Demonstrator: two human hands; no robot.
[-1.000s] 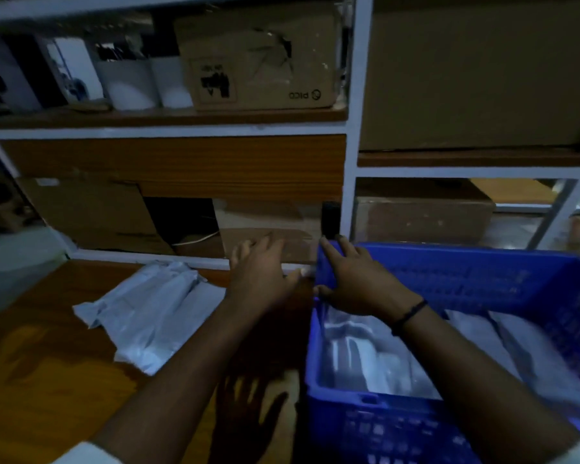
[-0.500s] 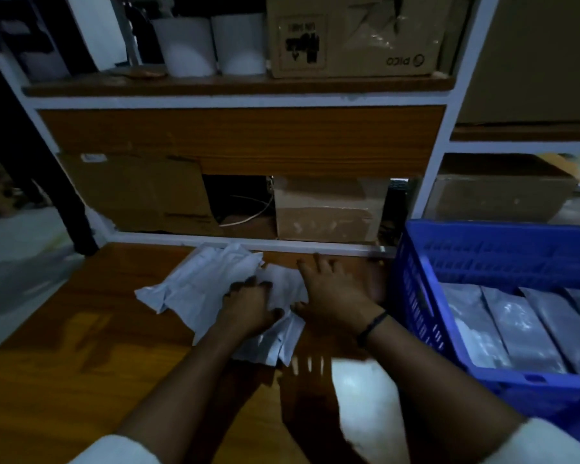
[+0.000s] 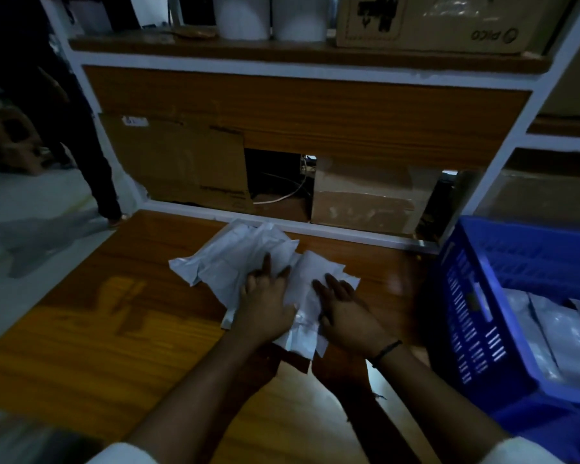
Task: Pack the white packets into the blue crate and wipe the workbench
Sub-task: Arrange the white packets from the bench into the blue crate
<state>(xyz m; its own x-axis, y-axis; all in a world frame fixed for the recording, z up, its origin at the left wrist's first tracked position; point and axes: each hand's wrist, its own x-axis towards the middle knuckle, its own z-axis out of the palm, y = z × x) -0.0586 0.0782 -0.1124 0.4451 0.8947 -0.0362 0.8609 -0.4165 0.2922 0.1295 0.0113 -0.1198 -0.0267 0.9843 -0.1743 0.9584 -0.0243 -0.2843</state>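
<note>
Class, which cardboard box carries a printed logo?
The box on the top shelf, right of the white rolls: it alone shows a PICO logo and black handling marks.

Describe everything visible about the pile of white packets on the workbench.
The pile of white packets is a loose, overlapping heap of flat, crinkled, plastic-looking pouches lying on the wooden workbench, left of the blue crate and apart from it. The left hand and right hand rest on its near side.
</note>
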